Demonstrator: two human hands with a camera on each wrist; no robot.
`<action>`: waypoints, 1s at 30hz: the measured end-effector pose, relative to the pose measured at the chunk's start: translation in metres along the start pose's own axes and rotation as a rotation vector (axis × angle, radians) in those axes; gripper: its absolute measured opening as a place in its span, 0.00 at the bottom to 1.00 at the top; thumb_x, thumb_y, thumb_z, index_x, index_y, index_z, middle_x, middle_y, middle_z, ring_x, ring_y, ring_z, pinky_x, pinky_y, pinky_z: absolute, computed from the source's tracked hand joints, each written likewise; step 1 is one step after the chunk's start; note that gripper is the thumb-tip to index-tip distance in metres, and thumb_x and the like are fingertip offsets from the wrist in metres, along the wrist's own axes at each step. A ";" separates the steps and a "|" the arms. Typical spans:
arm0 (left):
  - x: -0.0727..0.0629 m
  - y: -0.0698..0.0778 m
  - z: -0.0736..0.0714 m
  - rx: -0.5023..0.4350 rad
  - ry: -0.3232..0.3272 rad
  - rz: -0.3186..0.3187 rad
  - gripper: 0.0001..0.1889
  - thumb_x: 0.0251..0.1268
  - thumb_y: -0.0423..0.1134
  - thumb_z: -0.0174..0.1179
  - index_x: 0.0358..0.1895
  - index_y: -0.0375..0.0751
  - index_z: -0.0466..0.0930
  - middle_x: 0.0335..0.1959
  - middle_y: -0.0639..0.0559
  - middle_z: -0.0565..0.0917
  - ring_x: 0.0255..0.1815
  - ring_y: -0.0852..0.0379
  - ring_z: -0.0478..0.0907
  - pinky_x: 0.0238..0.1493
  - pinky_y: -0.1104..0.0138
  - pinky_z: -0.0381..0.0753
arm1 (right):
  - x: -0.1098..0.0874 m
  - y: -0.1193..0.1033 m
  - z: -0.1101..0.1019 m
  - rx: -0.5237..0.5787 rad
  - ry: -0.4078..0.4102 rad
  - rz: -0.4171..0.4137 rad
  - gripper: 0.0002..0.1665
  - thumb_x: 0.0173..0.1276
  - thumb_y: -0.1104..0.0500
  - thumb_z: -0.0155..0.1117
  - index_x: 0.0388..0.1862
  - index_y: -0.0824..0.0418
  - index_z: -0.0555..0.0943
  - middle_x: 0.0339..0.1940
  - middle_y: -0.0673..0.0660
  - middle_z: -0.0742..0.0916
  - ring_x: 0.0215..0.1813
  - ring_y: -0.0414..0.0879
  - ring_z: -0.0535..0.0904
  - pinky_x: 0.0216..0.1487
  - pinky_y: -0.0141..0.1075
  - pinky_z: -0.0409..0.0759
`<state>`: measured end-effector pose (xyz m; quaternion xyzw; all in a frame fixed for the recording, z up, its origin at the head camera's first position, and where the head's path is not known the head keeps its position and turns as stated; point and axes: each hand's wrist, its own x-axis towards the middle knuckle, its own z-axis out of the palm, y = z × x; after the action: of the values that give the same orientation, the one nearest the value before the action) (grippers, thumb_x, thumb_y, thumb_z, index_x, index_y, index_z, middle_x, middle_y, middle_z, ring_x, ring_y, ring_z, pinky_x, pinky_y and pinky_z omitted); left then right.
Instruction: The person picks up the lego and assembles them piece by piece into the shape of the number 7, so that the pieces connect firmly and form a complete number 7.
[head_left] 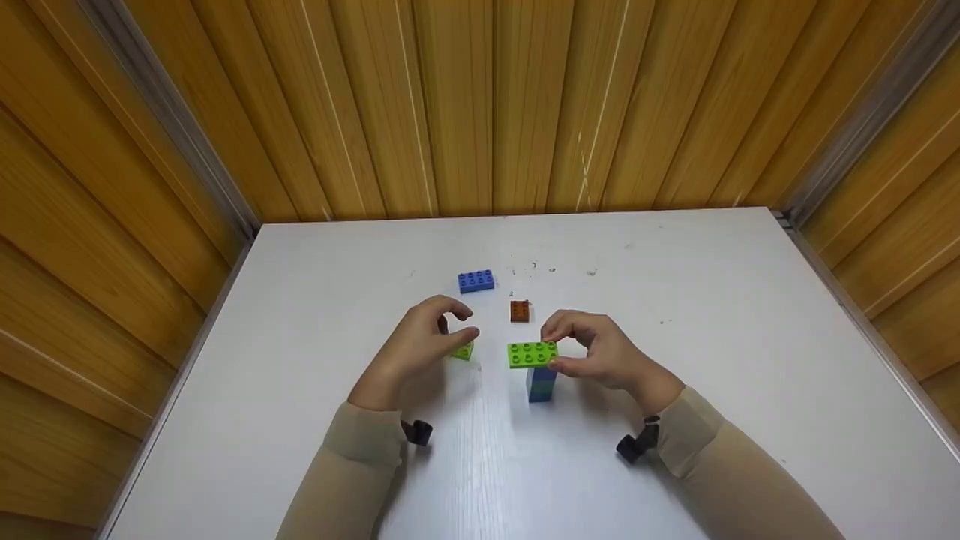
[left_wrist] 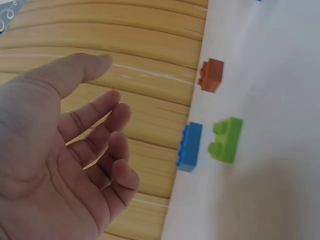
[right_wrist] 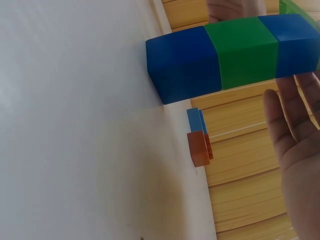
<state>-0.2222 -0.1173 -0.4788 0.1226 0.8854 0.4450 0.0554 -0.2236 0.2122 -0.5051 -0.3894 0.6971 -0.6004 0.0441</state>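
Observation:
A tower of blue and green toy building bricks (head_left: 540,386) stands upright on the white table, its blue, green and blue sections (right_wrist: 242,52) large in the right wrist view. Across its top lies a long lime green brick (head_left: 523,354), overhanging to the left. My right hand (head_left: 604,351) pinches that brick's right end between thumb and forefinger. To the left of the tower, my left hand (head_left: 420,341) hovers with loosely bent fingers and holds nothing. Partly hidden beneath it in the head view is a small lime green brick (head_left: 464,351), fully seen in the left wrist view.
Farther back on the table (head_left: 337,277) lie a blue brick (head_left: 476,281) and a small orange-brown brick (head_left: 519,311). Wood-patterned panels (head_left: 450,112) wall the table at the back and both sides. Small dark specks dot the surface behind the bricks.

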 end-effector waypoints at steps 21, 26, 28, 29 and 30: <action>0.006 -0.043 0.004 -0.061 -0.069 -0.233 0.38 0.65 0.40 0.82 0.79 0.58 0.81 0.59 0.52 0.86 0.44 0.52 0.80 0.48 0.61 0.80 | 0.000 -0.001 0.000 0.002 -0.002 0.025 0.12 0.66 0.75 0.76 0.47 0.69 0.87 0.53 0.47 0.90 0.57 0.41 0.84 0.58 0.33 0.88; 0.007 -0.044 0.006 -0.035 -0.073 -0.239 0.35 0.65 0.37 0.81 0.76 0.55 0.83 0.64 0.52 0.86 0.47 0.50 0.81 0.52 0.58 0.83 | -0.001 -0.001 -0.001 0.003 -0.003 0.024 0.12 0.66 0.75 0.76 0.47 0.69 0.87 0.53 0.46 0.90 0.57 0.41 0.84 0.58 0.33 0.89; 0.007 -0.045 0.007 -0.020 -0.069 -0.236 0.34 0.65 0.35 0.81 0.75 0.54 0.85 0.70 0.52 0.86 0.53 0.50 0.82 0.61 0.55 0.85 | -0.001 0.000 -0.001 0.004 -0.005 0.015 0.12 0.66 0.76 0.76 0.47 0.69 0.87 0.53 0.47 0.90 0.57 0.42 0.84 0.58 0.34 0.88; 0.008 -0.045 0.008 -0.015 -0.067 -0.234 0.33 0.65 0.35 0.81 0.74 0.54 0.85 0.72 0.51 0.85 0.56 0.49 0.83 0.66 0.53 0.85 | -0.001 0.000 -0.001 0.005 -0.005 0.012 0.12 0.66 0.76 0.76 0.47 0.69 0.87 0.53 0.47 0.90 0.57 0.42 0.84 0.59 0.34 0.88; 0.008 -0.045 0.009 -0.010 -0.067 -0.232 0.32 0.65 0.34 0.81 0.73 0.53 0.86 0.74 0.51 0.85 0.60 0.48 0.83 0.71 0.51 0.84 | -0.001 0.001 -0.001 0.006 -0.005 0.007 0.12 0.66 0.76 0.76 0.47 0.69 0.87 0.53 0.47 0.90 0.57 0.42 0.84 0.59 0.35 0.87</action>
<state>-0.2353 -0.1340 -0.5198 0.0339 0.8892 0.4355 0.1364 -0.2240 0.2131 -0.5058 -0.3880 0.6966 -0.6014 0.0491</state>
